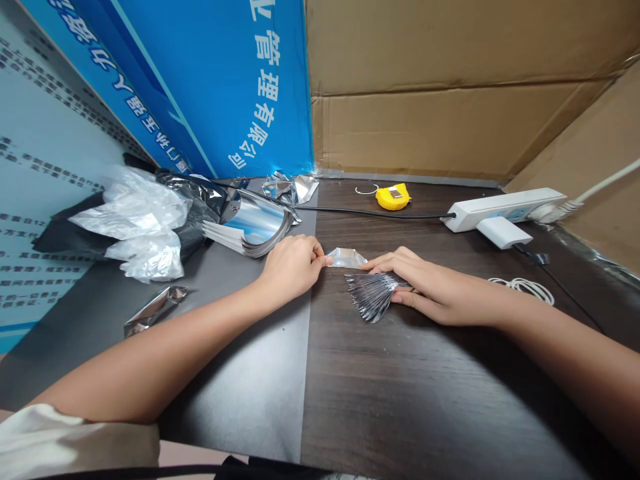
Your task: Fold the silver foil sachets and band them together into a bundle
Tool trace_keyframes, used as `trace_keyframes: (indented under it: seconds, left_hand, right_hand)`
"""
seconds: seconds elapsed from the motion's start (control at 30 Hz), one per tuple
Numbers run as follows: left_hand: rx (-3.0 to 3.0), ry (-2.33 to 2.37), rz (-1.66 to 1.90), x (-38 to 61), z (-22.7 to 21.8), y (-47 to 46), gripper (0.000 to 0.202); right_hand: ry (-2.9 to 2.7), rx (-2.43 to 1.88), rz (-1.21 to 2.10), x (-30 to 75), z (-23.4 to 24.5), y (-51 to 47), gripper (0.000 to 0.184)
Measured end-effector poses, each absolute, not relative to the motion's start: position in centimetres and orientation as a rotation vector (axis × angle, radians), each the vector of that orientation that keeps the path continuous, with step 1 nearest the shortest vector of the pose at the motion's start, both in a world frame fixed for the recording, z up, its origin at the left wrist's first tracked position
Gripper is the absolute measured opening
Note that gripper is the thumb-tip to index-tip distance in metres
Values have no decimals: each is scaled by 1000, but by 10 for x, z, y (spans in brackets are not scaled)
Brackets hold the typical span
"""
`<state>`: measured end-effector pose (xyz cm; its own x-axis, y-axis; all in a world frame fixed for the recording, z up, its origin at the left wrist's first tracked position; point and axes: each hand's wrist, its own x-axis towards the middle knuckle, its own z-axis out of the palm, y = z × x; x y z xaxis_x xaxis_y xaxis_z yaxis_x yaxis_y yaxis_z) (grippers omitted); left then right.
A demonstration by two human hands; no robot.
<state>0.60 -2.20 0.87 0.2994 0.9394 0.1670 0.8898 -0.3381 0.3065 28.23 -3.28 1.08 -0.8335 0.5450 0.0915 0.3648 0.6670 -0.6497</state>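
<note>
A small silver foil piece (347, 258) lies on the dark table, stretched between my two hands. At its left end, the thumb and fingertips of my left hand (294, 268) are pinched on it. My right hand (425, 283) grips a stack of thin silver foil pouches (370, 295), fanned out toward the left, between the thumb and the fingers. Its index fingertip also touches the right end of the foil piece. Beyond my left hand lies a curved stack of silver-and-white sheets (250, 227).
Clear and black plastic bags (145, 213) are heaped at the left, near a crumpled foil packet (155, 310). Behind lie foil scraps (290, 188) and a yellow tape measure (393, 197). A power strip (505, 208) and a coiled white cable (525, 289) lie right. Cardboard walls (425, 127) bound the back.
</note>
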Motion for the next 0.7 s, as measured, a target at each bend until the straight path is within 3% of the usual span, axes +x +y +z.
trace_keyframes:
  seconds: [0.2, 0.43, 0.7]
  left_hand:
    - [2285, 1642, 512, 10, 11, -22, 15]
    - [2198, 1248, 759, 10, 5, -23, 7]
    - [2442, 1001, 761, 8, 3, -24, 7]
  right_hand:
    - [-2578, -767, 890, 281, 5, -36, 34]
    - [-2569, -826, 851, 278, 6, -39, 30]
    - [-2551, -754, 824, 268, 5, -37, 30]
